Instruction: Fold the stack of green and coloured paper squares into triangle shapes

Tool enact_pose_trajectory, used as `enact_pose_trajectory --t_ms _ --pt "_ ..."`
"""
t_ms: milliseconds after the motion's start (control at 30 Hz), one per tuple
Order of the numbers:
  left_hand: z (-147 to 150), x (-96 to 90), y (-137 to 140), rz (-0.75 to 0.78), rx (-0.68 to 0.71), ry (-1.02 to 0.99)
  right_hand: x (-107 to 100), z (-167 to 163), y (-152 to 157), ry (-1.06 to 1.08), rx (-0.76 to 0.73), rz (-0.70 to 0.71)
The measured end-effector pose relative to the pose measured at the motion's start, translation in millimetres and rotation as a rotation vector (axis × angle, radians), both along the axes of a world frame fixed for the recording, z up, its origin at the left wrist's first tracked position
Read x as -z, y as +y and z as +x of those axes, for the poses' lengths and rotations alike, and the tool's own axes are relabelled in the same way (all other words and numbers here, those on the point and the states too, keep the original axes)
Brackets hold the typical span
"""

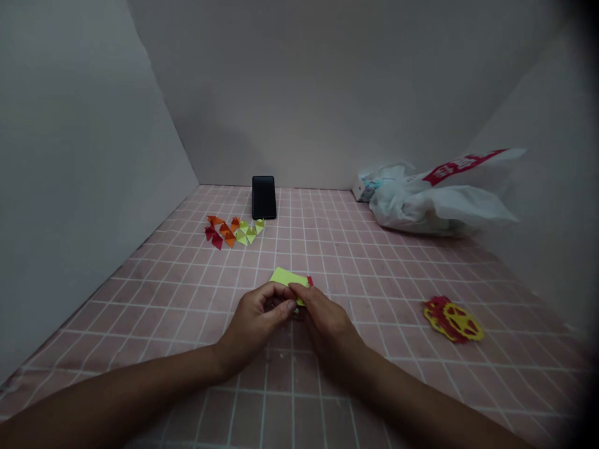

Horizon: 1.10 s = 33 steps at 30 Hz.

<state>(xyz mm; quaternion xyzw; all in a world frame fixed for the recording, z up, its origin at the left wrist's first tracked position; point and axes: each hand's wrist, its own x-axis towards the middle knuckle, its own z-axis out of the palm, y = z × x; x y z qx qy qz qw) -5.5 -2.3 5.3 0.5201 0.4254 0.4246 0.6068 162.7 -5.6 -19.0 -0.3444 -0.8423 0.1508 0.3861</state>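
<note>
Left hand (248, 318) and right hand (330, 324) are sitting curled at the near edge of yellow-green paper (286, 275) over the counter (243, 415); exact grip cannot be confirmed. Careful handling is requiring aligned edges, light pressure.

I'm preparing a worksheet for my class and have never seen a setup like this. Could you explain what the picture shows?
There is no machine here, only a person's bare left hand and right hand. The single picture comes from a camera worn on the person's head, looking forward and down. The hands meet over a pink surface with pale grid lines, holding yellow-green paper; the fingers hide part of it. Further back lie small folded pieces in red, orange and yellow-green, near a black rectangular object. A white plastic bag sits at the back right. Red and yellow cut-outs lie right of the right hand.
</note>
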Motion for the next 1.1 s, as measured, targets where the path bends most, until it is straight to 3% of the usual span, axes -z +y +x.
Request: enact_pose_trajectory --t_ms 233,567,800,1100 --pt "1.4 0.9 1.5 -0.086 -0.020 -0.110 -7.2 -0.9 -1.1 0.034 -0.015 -0.102" --pt "-0.6 0.8 5.9 -0.146 -0.012 -0.201 -20.3 6.5 -2.4 0.264 -0.059 -0.402" --pt "0.4 -3.1 5.9 -0.181 -0.039 -0.171 -21.5 4.5 -1.8 0.268 -0.069 -0.431" --pt "-2.5 1.3 7.5 -0.119 -0.022 -0.104 -18.4 8.7 -2.0 0.350 -0.044 -0.531"
